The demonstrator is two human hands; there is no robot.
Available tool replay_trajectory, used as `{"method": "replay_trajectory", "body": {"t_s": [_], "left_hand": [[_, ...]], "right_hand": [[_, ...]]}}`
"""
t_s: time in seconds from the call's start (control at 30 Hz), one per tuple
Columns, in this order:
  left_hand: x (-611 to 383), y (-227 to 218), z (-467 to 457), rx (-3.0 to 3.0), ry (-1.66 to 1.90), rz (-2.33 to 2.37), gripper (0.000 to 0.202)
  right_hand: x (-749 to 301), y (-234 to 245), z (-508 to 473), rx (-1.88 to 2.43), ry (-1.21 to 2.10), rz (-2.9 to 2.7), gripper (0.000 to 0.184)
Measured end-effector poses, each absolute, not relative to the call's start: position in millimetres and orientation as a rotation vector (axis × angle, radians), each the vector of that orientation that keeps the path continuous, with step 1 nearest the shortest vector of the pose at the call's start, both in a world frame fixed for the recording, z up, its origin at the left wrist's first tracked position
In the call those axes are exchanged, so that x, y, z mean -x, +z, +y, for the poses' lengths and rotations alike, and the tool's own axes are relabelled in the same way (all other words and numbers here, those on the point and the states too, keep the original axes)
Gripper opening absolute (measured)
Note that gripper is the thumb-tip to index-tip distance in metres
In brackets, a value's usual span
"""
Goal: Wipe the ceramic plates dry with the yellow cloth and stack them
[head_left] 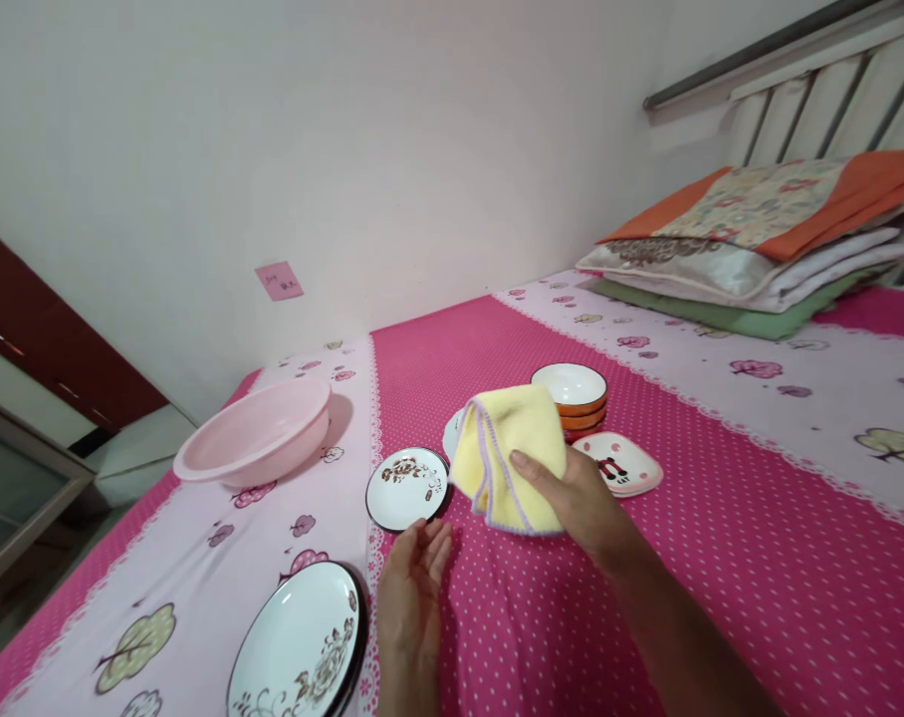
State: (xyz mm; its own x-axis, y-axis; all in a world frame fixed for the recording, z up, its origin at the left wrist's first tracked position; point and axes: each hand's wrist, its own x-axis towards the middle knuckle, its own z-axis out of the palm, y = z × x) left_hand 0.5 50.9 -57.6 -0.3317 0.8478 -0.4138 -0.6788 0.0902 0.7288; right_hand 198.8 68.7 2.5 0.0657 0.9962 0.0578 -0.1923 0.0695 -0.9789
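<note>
Five fingers of our right hand (582,493) are closed on a folded yellow cloth (523,448) with a lilac-stitched edge, the thumb lying across its front and the other fingers hidden behind it. Our left hand (413,588) has its palm turned up, the fingers loosely curved and holding nothing, their tips at the near rim of a small plate (405,488); we cannot tell whether they touch it. That plate lies flat, showing brown flowers inside a dark rim. The cloth hangs just above the bed, partly hiding a pale dish (452,435) behind it. Just beyond our right hand sits a squarish plate (620,465) with red and black figures and lettering, and behind that stands a stack of orange bowls (569,388), nested upright, the topmost open to its bare white inside. Near our left wrist rest large flowered plates (295,637), one upon another. Farther off to the left, a pink basin (295,448) stands upright, its visible inside plain pink. All of these rest on the patterned bed (721,488), with folded bedding (728,259) piled at the far right.
</note>
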Motion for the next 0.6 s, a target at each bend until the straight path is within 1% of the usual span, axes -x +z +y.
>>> {"method": "replay_trajectory", "body": {"t_s": [0.03, 0.07, 0.17, 0.23, 0.37, 0.43, 0.53, 0.6], "left_hand": [[-2, -56, 49, -0.284, 1.599, 1.067, 0.011], [-3, -53, 47, -0.364, 1.636, 1.03, 0.018], [-4, -43, 39, -0.571, 1.653, 0.987, 0.046], [-1, -38, 35, -0.679, 1.611, 1.045, 0.056], [5, -36, 33, -0.894, 1.618, 1.167, 0.05], [3, -37, 34, -0.952, 1.582, 1.218, 0.049], [-4, -37, 33, -0.986, 1.497, 1.322, 0.046], [-8, -35, 31, -0.95, 1.473, 1.311, 0.043]], "right_hand": [[-198, 1, 68, 1.036, 1.262, -1.114, 0.055], [-196, -1, 66, 1.009, 1.333, -1.186, 0.054], [-189, -4, 60, 0.866, 1.524, -1.414, 0.05], [-184, -5, 57, 0.859, 1.502, -1.549, 0.048], [-178, -8, 58, 1.204, 1.156, -1.777, 0.042], [-175, -11, 59, 1.344, 1.027, -1.834, 0.042], [-170, -13, 58, 1.385, 0.961, -1.848, 0.046], [-168, -13, 55, 1.311, 1.006, -1.843, 0.051]]}}
